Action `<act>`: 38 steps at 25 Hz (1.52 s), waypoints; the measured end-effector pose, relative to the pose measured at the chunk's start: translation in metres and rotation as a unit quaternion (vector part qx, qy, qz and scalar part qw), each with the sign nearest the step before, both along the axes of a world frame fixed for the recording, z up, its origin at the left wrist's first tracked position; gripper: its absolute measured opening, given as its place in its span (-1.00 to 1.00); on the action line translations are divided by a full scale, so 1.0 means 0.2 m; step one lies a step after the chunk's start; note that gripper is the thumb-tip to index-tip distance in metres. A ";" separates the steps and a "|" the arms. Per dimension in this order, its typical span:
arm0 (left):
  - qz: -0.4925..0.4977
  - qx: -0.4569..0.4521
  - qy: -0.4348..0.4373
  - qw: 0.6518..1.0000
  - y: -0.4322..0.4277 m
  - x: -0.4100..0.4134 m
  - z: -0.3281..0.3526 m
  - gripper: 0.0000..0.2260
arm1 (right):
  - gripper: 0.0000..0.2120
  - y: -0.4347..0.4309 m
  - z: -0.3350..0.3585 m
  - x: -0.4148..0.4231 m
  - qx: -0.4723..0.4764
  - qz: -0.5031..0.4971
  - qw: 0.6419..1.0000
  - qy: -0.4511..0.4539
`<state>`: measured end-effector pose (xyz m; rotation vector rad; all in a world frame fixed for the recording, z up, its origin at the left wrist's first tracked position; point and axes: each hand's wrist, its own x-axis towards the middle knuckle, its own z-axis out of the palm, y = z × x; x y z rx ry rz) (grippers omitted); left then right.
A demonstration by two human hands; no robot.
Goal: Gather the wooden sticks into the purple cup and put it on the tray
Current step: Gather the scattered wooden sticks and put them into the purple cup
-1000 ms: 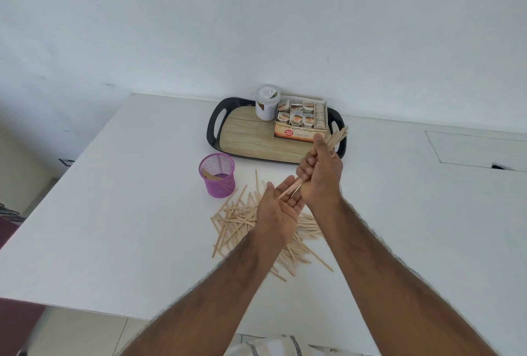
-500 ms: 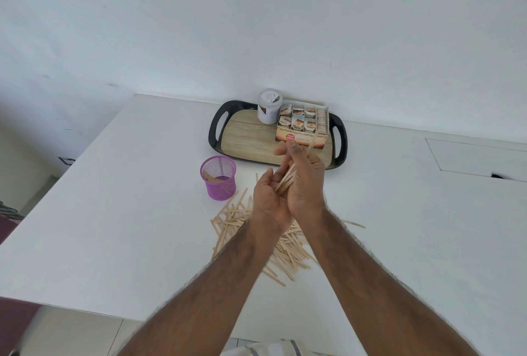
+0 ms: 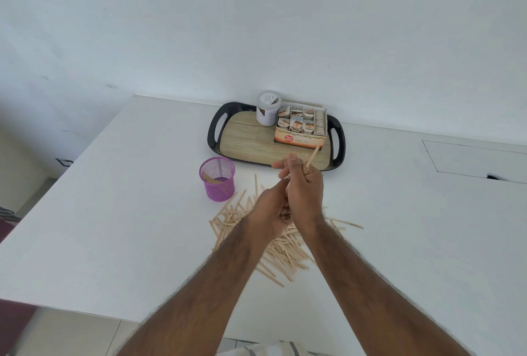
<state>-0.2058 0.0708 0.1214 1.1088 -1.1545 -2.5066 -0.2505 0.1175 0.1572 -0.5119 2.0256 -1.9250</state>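
- Head view: your right hand (image 3: 305,190) grips a bundle of sticks (image 3: 312,156); your left hand (image 3: 269,208), open a second ago, now presses against it, and its finger state cannot be told.
- The bundle looks squared for the purple cup (image 3: 218,181), which stands beside the tray (image 3: 214,130); the pile (image 3: 282,253) remains largely ungathered.

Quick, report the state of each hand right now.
Left hand: curled against the right hand; whether it holds anything cannot be told.
Right hand: closed, gripping wooden sticks, tips poking out above the fingers.

White table (image 3: 114,227), plain white wall (image 3: 256,27), beige floor tiles (image 3: 71,333)
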 end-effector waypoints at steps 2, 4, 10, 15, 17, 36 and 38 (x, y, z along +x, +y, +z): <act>0.024 -0.023 -0.033 0.999 -0.01 0.00 0.01 -0.58 | -0.62 0.02 -0.02 -0.03 -0.008 -0.004 1.000 -0.015; 0.061 -0.061 -0.065 0.994 -0.03 -0.01 0.01 -0.63 | -0.68 0.06 -0.02 -0.06 -0.034 0.006 0.999 -0.008; 0.135 -0.156 -0.121 0.971 -0.01 -0.03 0.00 -0.64 | -0.55 0.09 0.01 -0.12 -0.054 -0.023 0.998 -0.007; 0.130 -0.246 -0.101 0.955 0.01 -0.02 0.05 -0.64 | -0.56 0.11 -0.04 -0.10 0.041 -0.040 0.998 0.004; 0.131 -0.302 -0.109 0.938 0.01 -0.01 0.05 -0.60 | -0.60 0.12 -0.04 -0.12 0.078 -0.042 0.996 0.005; 0.034 -0.250 -0.117 0.961 0.01 0.06 0.07 -0.62 | -0.68 0.19 -0.06 -0.08 0.173 -0.012 0.982 0.075; -0.027 -0.225 -0.111 0.968 -0.01 0.09 0.08 -0.56 | -0.68 0.21 -0.08 -0.08 0.157 -0.005 0.982 0.108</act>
